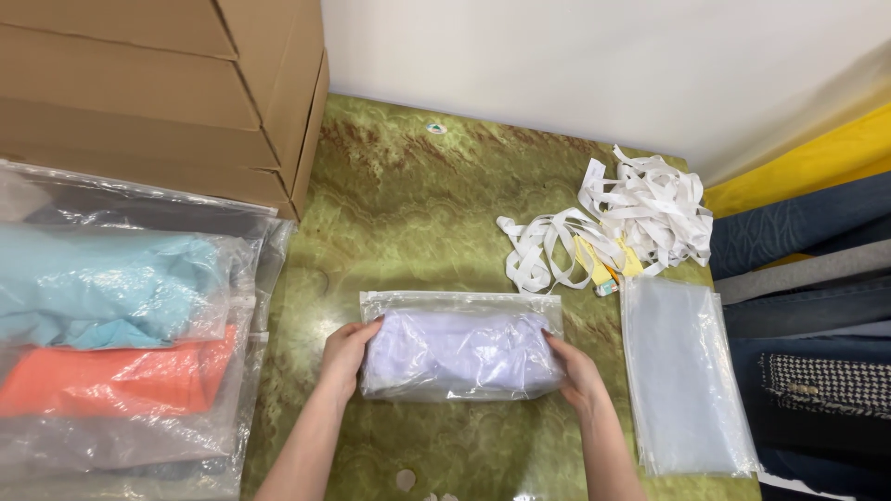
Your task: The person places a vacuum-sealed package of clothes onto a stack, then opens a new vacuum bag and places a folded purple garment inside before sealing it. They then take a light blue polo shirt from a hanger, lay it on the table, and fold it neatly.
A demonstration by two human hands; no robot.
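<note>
A clear bag of lilac cloth [461, 351] is clamped at both ends by the left hand [347, 354] and right hand [574, 369], long axis left-right, its strip edge, probably a zip seal, pointed away, on a green marbled table [408, 204] by a white wall [594, 56].

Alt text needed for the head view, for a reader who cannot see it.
Two bare hands, left hand and right hand, grip the ends of a clear zip bag holding pale lilac fabric on a green marbled table. Bagged blue and orange garments lie left; empty clear bags and white tape strips lie right.

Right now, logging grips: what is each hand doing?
Left hand: gripping the left end of the bagged lilac garment.
Right hand: gripping its right end.
</note>
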